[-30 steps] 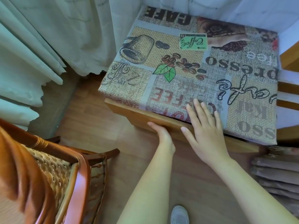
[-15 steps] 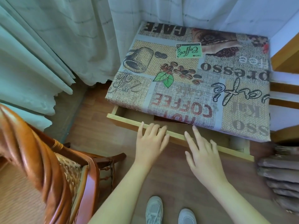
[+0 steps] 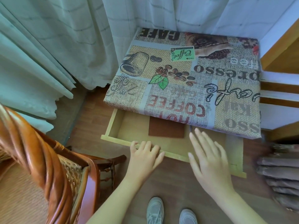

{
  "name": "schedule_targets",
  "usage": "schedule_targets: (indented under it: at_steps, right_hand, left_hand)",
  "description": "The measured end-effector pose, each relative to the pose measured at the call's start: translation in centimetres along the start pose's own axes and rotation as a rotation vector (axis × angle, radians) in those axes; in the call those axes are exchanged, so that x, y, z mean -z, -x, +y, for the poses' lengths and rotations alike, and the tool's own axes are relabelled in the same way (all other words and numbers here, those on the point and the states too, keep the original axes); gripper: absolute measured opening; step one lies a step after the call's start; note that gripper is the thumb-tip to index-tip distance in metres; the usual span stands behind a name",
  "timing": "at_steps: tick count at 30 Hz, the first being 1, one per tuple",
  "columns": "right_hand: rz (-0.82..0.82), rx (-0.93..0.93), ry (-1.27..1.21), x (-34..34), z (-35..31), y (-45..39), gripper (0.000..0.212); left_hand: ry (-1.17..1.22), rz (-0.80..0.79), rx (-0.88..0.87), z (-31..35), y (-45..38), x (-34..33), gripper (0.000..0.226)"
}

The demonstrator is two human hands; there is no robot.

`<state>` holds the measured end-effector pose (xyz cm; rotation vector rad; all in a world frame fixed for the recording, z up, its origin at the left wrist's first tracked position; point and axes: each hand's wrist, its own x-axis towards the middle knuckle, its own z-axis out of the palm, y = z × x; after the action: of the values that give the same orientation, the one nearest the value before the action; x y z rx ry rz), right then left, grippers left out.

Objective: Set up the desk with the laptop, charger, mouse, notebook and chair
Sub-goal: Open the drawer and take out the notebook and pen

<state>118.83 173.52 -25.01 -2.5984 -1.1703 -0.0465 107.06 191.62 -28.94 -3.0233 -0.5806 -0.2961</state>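
A small desk (image 3: 200, 75) wears a coffee-print cloth. Its pale wooden drawer (image 3: 113, 125) stands pulled out toward me. Inside lies a flat brown notebook (image 3: 166, 128), half under the cloth's edge. My left hand (image 3: 144, 157) hooks its fingers over the drawer's front rail. My right hand (image 3: 208, 157) hovers flat over the drawer's right part, fingers spread, holding nothing. The wooden chair (image 3: 48, 167) with a woven seat stands at the lower left. No laptop, charger or mouse shows.
Pale curtains (image 3: 56, 46) hang at the left and behind the desk. A wooden frame (image 3: 281, 50) stands to the right. Folded brown fabric (image 3: 281, 172) is stacked at the right edge. My two shoes (image 3: 171, 212) stand on the wooden floor below the drawer.
The drawer has slid out from shut to well open, drawn by my left hand, and the brown notebook has come into sight. My right hand left the desk top and now hovers over the drawer.
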Motion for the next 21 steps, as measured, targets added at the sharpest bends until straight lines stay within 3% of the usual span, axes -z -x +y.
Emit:
schedule_targets:
  at_steps: [2, 11, 21]
  right_hand:
    - [0.019, -0.042, 0.02, 0.8, 0.6, -1.4, 0.055]
    - [-0.224, -0.192, 0.15, 0.3, 3.5, -5.4, 0.059]
    - [-0.223, -0.165, 0.169, -0.2, 3.7, -5.4, 0.059]
  left_hand:
    - [0.0, -0.032, 0.001, 0.1, 1.0, -0.1, 0.032]
    - [-0.002, -0.113, -0.013, 0.7, 2.4, -0.3, 0.032]
    - [0.035, -0.23, -0.077, 1.0, 5.6, -1.2, 0.028]
